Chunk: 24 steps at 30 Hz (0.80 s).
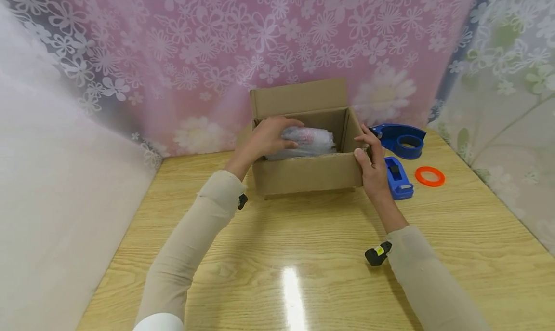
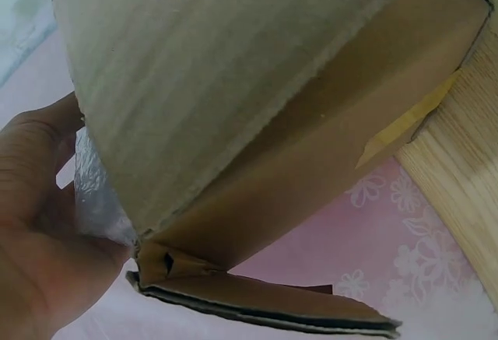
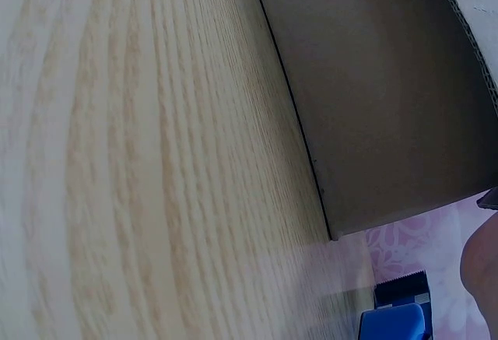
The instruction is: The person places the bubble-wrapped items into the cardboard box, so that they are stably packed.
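A cardboard box (image 1: 308, 174) stands upright on the table with its top flaps unfolded. Inside lies a bundle in clear bubble wrap (image 1: 314, 137), with something pinkish showing through. My left hand (image 1: 270, 136) reaches over the box's left end and grips the bundle between thumb and fingers. In the left wrist view, part of the wrap (image 2: 97, 188) shows beside the left hand (image 2: 39, 215), while a flap covers the rest. My right hand (image 1: 374, 165) holds the box's front right corner, thumb at the front and fingers at the side. Only its edge enters the right wrist view.
Right of the box are a dark blue tape dispenser (image 1: 407, 140), a smaller blue tape dispenser (image 1: 398, 179) and an orange ring (image 1: 429, 176). A flowered curtain (image 1: 195, 71) hangs close behind the box. Wood-grain tabletop (image 1: 329, 254) extends in front.
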{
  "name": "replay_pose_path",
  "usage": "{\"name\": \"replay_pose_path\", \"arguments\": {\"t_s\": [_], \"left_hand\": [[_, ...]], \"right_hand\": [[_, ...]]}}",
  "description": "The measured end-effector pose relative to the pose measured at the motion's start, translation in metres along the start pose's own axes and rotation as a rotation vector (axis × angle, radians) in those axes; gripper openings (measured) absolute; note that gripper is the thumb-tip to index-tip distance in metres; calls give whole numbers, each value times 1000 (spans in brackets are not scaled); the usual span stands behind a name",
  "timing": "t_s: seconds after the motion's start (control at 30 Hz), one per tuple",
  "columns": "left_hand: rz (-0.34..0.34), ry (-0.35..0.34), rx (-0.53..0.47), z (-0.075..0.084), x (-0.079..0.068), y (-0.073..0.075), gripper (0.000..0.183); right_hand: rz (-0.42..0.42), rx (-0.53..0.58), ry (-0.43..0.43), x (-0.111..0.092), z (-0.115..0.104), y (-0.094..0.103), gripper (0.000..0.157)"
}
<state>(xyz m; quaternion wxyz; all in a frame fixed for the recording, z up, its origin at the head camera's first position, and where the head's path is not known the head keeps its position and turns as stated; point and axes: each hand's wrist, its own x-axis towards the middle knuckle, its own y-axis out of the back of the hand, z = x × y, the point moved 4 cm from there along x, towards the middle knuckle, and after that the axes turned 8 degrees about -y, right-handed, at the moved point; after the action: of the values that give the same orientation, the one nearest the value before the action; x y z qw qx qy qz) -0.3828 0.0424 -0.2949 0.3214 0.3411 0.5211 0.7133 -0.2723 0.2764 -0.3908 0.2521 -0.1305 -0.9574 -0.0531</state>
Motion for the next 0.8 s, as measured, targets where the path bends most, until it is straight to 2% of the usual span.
{"name": "replay_pose_path", "arguments": {"t_s": [0.33, 0.63, 0.8], "left_hand": [[-16, 0, 16, -3, -5, -2, 53], [42, 32, 21, -12, -17, -1, 44], [103, 28, 6, -22, -29, 5, 39]], "right_hand": [[-1, 8, 2, -1, 1, 0, 32], [0, 7, -8, -2, 1, 0, 33], [-2, 6, -5, -1, 1, 0, 33]]}}
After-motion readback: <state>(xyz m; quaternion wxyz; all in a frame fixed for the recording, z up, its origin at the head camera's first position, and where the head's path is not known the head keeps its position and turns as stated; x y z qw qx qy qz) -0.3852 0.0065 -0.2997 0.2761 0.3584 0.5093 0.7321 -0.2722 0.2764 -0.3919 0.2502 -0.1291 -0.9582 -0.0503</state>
